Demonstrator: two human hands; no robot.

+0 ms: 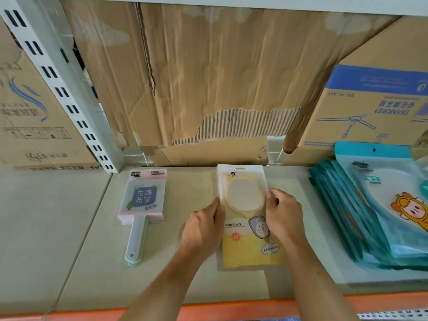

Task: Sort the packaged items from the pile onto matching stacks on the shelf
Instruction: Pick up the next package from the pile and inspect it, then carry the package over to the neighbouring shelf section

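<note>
Head | step: setting yellow pack [245, 205] on shelf [92, 251] | left hand [203, 230] and right hand [283, 216] each grip a side edge, pack between them | pink stack [142, 198] left, teal stack [370, 216] right | next: probably square it, then release.

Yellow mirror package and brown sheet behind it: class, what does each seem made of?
Yellow mirror package: likely smooth plastic film, printed; a clear window shows the mirror. Brown sheet: matte corrugated cardboard; its torn patch bares the ridges.
</note>
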